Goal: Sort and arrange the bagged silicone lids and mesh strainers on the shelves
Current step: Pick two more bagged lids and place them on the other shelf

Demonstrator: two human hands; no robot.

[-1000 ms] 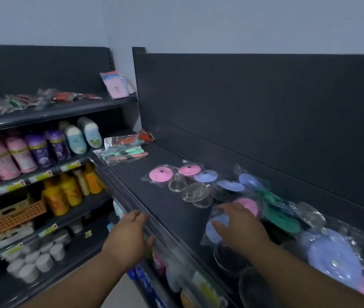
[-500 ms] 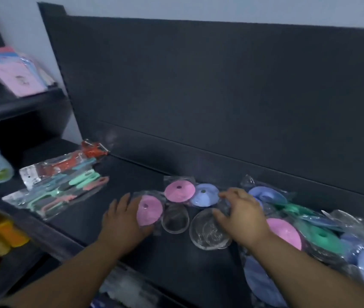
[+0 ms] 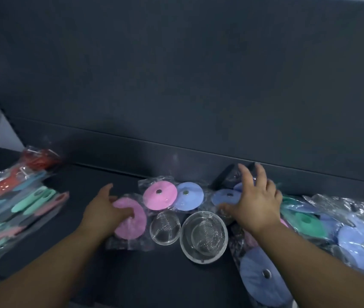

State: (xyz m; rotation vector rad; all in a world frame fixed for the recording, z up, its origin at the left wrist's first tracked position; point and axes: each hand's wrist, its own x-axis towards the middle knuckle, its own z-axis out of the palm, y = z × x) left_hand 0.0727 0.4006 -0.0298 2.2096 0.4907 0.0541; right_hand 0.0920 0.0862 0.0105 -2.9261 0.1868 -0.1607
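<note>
Strainers [image 3: 204, 235] lie between my hands, left hand [image 3: 103, 210] resting loose-fingered on the pink lid [image 3: 132, 227] at nine o'clock, right hand [image 3: 256, 203] splayed over the blue lid [image 3: 225, 196] at one.

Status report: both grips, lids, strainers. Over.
Left-hand grip flat on pink lid. Right-hand grip spread over blue lid. Small strainer, large strainer untouched between. Lid pile crowds right.
</note>
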